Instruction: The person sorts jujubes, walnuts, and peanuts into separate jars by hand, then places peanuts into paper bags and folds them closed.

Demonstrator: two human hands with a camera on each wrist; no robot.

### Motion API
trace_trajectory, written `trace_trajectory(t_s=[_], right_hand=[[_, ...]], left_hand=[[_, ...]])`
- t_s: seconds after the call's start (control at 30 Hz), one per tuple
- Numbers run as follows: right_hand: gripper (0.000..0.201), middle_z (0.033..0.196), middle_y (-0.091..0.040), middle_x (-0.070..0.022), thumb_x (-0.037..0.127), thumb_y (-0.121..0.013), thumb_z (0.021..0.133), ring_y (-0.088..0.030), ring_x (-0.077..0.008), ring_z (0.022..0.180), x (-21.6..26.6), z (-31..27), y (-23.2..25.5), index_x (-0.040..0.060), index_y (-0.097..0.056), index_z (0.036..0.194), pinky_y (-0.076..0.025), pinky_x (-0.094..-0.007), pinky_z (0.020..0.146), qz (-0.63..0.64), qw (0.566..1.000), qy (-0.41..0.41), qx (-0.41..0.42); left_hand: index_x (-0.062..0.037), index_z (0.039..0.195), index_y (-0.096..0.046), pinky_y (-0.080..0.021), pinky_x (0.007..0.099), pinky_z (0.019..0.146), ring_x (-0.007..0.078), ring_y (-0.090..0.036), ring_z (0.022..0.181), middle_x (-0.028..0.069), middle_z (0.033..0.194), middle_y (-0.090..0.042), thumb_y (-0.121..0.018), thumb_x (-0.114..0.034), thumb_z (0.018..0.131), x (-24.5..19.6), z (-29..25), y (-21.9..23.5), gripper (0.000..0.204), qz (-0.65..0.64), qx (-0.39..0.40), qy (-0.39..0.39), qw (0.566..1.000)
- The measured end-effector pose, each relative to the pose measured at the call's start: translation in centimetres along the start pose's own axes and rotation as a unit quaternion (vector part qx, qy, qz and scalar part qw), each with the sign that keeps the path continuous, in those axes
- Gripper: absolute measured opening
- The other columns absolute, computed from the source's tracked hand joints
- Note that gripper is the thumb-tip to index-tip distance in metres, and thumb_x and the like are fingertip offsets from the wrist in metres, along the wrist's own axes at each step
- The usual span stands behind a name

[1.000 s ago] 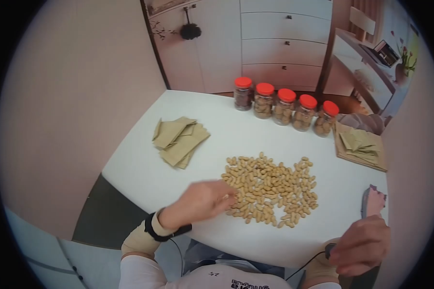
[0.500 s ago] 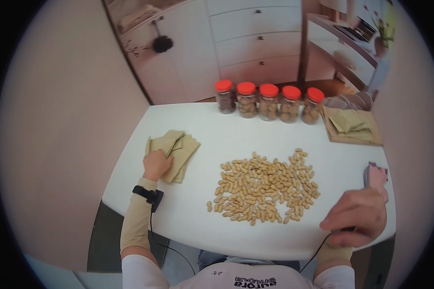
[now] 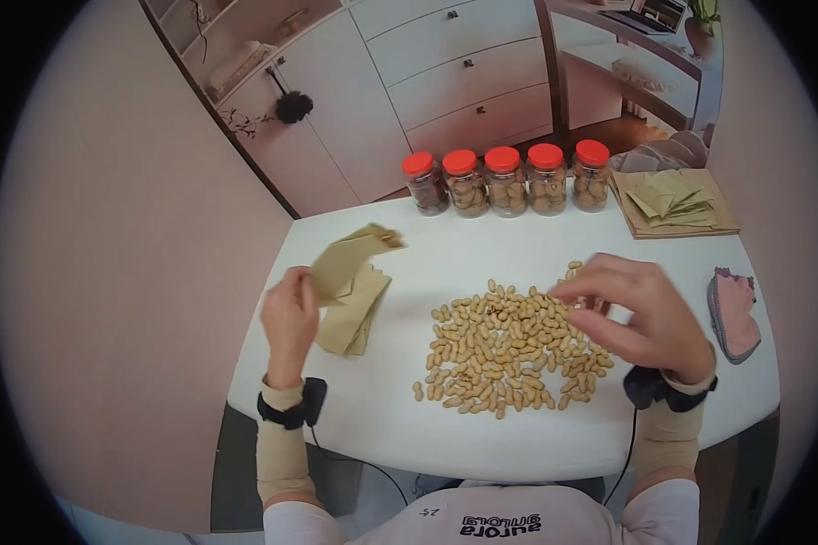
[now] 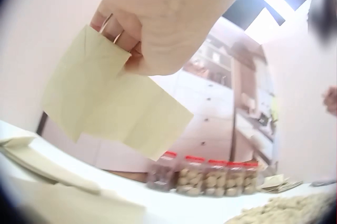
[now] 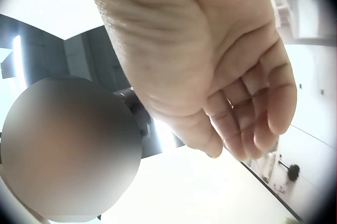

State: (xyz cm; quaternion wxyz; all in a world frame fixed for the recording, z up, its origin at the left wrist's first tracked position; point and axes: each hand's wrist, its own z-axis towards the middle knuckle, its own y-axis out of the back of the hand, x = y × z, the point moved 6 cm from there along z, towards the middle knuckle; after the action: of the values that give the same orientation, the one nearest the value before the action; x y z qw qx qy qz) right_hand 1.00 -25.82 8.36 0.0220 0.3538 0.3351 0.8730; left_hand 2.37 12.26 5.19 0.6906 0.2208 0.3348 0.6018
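Observation:
My left hand (image 3: 291, 313) pinches a small brown paper bag (image 3: 347, 262) by its edge, raised over the left side of the table. In the left wrist view the same bag (image 4: 105, 97) hangs flat from the curled fingers. More paper bags (image 3: 354, 318) lie in a loose pile beneath it. Over the right edge of a wide spread of unshelled peanuts (image 3: 491, 354) hovers my right hand (image 3: 641, 313), its fingers loosely bent. The right wrist view shows that palm (image 5: 205, 55) with nothing in it.
Several red-lidded jars (image 3: 504, 186) stand in a row along the back of the white table (image 3: 409, 445). At the back right, a board-like brown stack (image 3: 691, 227) carries more paper pieces (image 3: 673, 195). A pink and grey cloth (image 3: 736, 313) lies by the right edge.
My left hand went from beside the peanuts to the bag pile, took hold of a paper bag and raised it. My right hand moved from the front right corner up and inward over the peanuts.

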Motion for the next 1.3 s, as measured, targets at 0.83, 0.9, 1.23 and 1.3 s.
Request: trace_trajectory(t_s=[0.83,0.9,1.23,1.3], right_hand=[[0.021,0.088,-0.062,-0.01,0.024,-0.064,0.087,-0.059,-0.0284,0.087,-5.7,1.7,-2.3,0.004,-0.068,0.094,-0.047,-0.0373,0.079,-0.22,0.97,-0.079,-0.07],[0.025,0.084,-0.062,-0.0109,0.027,-0.065,0.086,-0.059,-0.0283,0.087,-5.9,1.9,-3.0,0.0027,-0.068,0.092,-0.047,-0.037,0.078,-0.245,0.965,-0.086,-0.041],[0.029,0.088,-0.066,-0.02,0.027,-0.062,0.088,-0.062,-0.0352,0.083,-7.0,2.1,-5.6,-0.0013,-0.067,0.086,-0.048,-0.0466,0.077,-0.048,0.973,-0.196,0.112],[0.027,0.104,-0.064,-0.0219,0.023,-0.06,0.09,-0.059,-0.0372,0.097,-6.7,2.0,-5.8,0.0006,-0.065,0.104,-0.046,-0.0462,0.086,0.005,0.952,-0.257,0.167]], left_hand=[[0.0006,0.102,-0.065,-0.041,0.0255,0.054,0.0092,-0.049,0.056,0.0066,0.064,-0.059,-0.057,-0.013,0.093,-11.0,-1.5,-11.6,0.018,-0.408,0.25,0.005,0.878],[0.0001,0.102,-0.065,-0.041,0.0263,0.053,0.0116,-0.049,0.055,0.0083,0.064,-0.059,-0.056,-0.013,0.093,-11.4,-1.4,-11.0,0.018,-0.407,0.26,0.0,0.876],[0.0002,0.106,-0.065,-0.045,0.0253,0.068,0.0094,-0.053,0.07,0.0048,0.08,-0.064,-0.057,-0.011,0.095,-13.0,-1.7,-9.4,0.018,-0.432,0.315,-0.062,0.843],[-0.0009,0.111,-0.063,-0.046,0.0279,0.073,0.0131,-0.056,0.077,0.0072,0.09,-0.065,-0.059,-0.01,0.092,-12.9,-1.5,-9.1,0.021,-0.414,0.294,-0.061,0.86]])
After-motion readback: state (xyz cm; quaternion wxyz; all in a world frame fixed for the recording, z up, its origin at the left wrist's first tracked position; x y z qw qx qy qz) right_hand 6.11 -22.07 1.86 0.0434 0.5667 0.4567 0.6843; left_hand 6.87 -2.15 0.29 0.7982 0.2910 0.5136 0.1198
